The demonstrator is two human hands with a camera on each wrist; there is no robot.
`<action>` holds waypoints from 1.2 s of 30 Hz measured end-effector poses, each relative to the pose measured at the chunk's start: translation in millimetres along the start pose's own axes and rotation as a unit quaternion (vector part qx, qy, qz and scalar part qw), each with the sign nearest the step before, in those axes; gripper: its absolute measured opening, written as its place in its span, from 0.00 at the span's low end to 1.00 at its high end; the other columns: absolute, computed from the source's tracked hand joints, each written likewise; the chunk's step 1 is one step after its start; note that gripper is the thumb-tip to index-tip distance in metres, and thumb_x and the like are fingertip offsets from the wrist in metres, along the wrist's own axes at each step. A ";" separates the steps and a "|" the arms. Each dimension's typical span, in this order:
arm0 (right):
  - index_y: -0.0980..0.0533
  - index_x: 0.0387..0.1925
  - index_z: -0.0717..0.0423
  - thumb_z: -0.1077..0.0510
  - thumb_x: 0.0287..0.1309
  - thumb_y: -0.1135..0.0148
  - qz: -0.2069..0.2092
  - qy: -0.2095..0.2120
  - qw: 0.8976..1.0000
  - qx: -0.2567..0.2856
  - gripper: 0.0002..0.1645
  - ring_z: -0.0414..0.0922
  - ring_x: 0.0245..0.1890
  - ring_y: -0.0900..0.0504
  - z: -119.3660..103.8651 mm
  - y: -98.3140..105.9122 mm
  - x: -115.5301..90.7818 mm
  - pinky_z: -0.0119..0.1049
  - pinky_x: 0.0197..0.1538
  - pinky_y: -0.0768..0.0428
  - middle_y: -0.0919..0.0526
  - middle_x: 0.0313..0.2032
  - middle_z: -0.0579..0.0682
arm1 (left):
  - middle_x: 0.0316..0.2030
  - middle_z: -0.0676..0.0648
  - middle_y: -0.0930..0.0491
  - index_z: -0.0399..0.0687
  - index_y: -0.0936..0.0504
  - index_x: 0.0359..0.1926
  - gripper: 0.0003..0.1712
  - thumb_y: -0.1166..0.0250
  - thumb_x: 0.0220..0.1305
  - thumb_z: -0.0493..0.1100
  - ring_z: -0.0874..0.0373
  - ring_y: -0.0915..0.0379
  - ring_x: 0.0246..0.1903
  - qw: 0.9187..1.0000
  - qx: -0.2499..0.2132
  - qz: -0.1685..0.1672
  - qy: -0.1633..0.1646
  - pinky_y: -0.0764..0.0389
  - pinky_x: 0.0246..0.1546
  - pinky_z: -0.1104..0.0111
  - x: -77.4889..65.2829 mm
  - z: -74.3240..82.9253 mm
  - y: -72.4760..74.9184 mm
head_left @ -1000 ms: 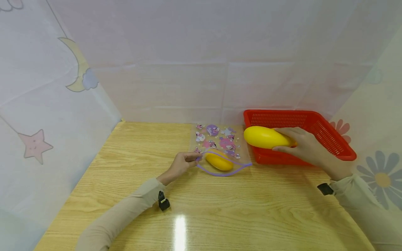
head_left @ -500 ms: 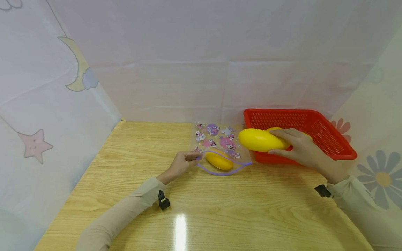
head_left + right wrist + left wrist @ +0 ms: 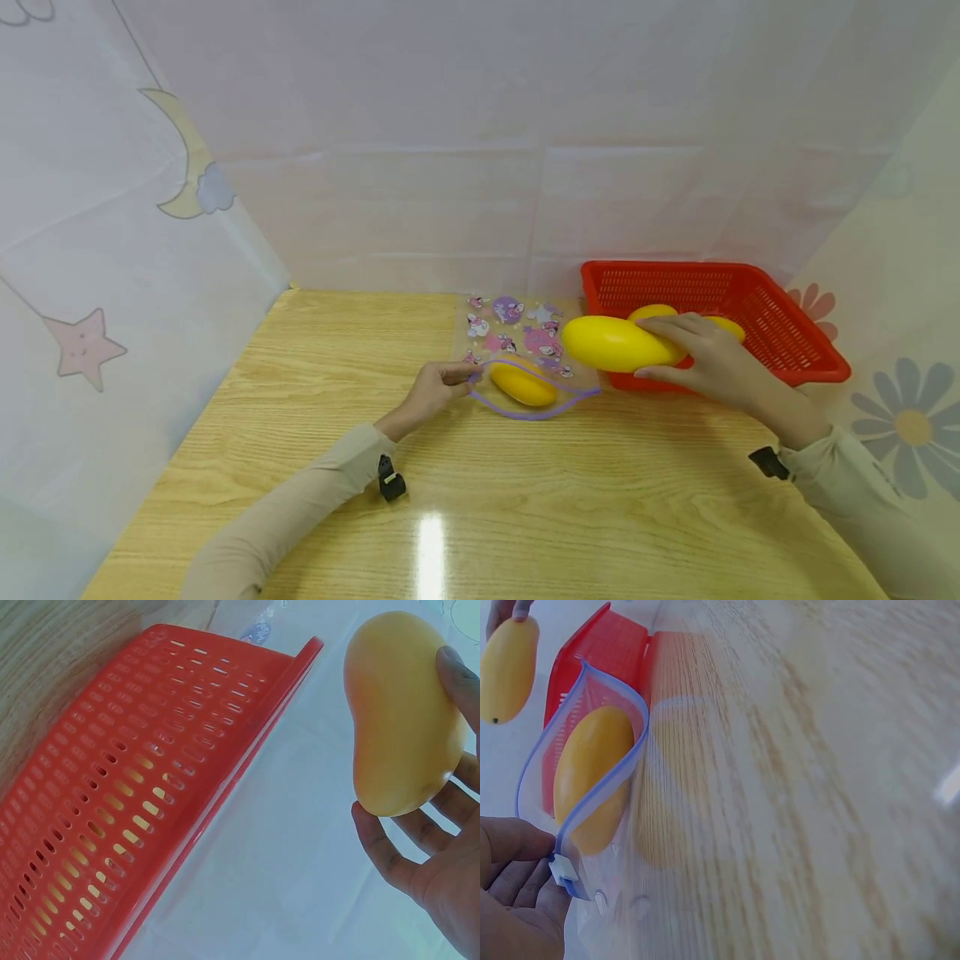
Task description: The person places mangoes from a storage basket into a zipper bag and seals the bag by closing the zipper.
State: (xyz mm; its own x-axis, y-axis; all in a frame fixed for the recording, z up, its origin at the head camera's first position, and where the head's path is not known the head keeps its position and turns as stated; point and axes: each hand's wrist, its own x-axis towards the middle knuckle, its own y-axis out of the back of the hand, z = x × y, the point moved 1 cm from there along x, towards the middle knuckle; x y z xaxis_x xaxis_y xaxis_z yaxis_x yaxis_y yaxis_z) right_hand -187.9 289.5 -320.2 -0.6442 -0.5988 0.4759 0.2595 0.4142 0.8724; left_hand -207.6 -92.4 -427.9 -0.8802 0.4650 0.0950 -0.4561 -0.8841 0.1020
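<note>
Yellow mango (image 3: 615, 343), likely firm, slippery, best held mid-body — right hand (image 3: 708, 361) grips one end; toward nine o'clock, left hand (image 3: 431, 396) pinches a bag (image 3: 540, 342).

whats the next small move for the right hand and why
I'd probably bring the right hand left so its held yellow fruit reaches the printed bag: the left hand pinches the bag's edge, its mouth gapes open, another fruit lies inside, and the held one is clear of the red basket.

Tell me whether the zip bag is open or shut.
Open: the bag gapes between its purple rims, a yellow fruit visible inside; the left hand pinches one corner.
</note>
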 end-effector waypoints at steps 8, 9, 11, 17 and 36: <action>0.29 0.53 0.48 0.42 0.30 0.27 -0.009 -0.005 1.000 0.006 0.43 0.48 0.49 0.29 -10.7 0.3 1.5 0.54 0.52 0.33 0.25 0.49 0.48 | 0.49 0.27 0.31 0.25 0.30 0.51 0.18 0.47 0.58 0.25 0.37 0.34 0.50 1.000 0.001 -0.002 -0.001 0.27 0.47 0.58 0.1 0.0 0.2; 0.29 0.53 0.48 0.42 0.30 0.27 -0.010 -0.003 1.000 0.007 0.43 0.48 0.49 0.29 -12.0 -0.2 1.8 0.53 0.52 0.32 0.25 0.49 0.48 | 0.49 0.27 0.31 0.25 0.30 0.51 0.18 0.47 0.58 0.25 0.37 0.34 0.50 1.000 0.000 -0.003 -0.001 0.27 0.48 0.58 0.1 -0.2 0.2; 0.28 0.53 0.48 0.42 0.29 0.27 -0.008 0.008 1.000 0.008 0.43 0.47 0.50 0.30 -13.9 -1.8 2.1 0.51 0.51 0.31 0.26 0.49 0.47 | 0.49 0.27 0.32 0.24 0.30 0.51 0.18 0.47 0.58 0.25 0.37 0.35 0.50 1.000 -0.004 -0.005 -0.001 0.27 0.48 0.58 0.2 -0.3 0.2; 0.29 0.54 0.48 0.40 0.29 0.28 -0.019 0.013 1.000 0.006 0.44 0.45 0.51 0.31 -17.3 -5.9 1.0 0.47 0.53 0.31 0.27 0.51 0.44 | 0.49 0.27 0.31 0.24 0.30 0.51 0.18 0.47 0.58 0.25 0.36 0.35 0.50 1.000 -0.005 -0.004 -0.001 0.27 0.48 0.57 0.2 0.2 -0.1; 0.28 0.54 0.49 0.38 0.34 0.32 -0.016 0.055 0.998 -0.004 0.42 0.44 0.51 0.31 -29.0 -15.9 3.3 0.48 0.53 0.34 0.26 0.49 0.42 | 0.48 0.26 0.31 0.24 0.30 0.51 0.18 0.46 0.57 0.24 0.36 0.34 0.50 1.000 0.001 -0.001 -0.008 0.26 0.47 0.58 0.8 -1.8 0.0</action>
State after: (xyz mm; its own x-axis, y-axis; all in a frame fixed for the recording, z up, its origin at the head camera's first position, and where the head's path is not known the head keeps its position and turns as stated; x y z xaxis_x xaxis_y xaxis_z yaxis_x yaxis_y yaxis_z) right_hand -173.3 261.1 -329.2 -0.5698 -0.6828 0.4572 0.2469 0.3884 0.8878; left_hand -208.5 -92.1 -429.7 -0.8768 0.4680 0.1108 -0.4579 -0.8828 0.1052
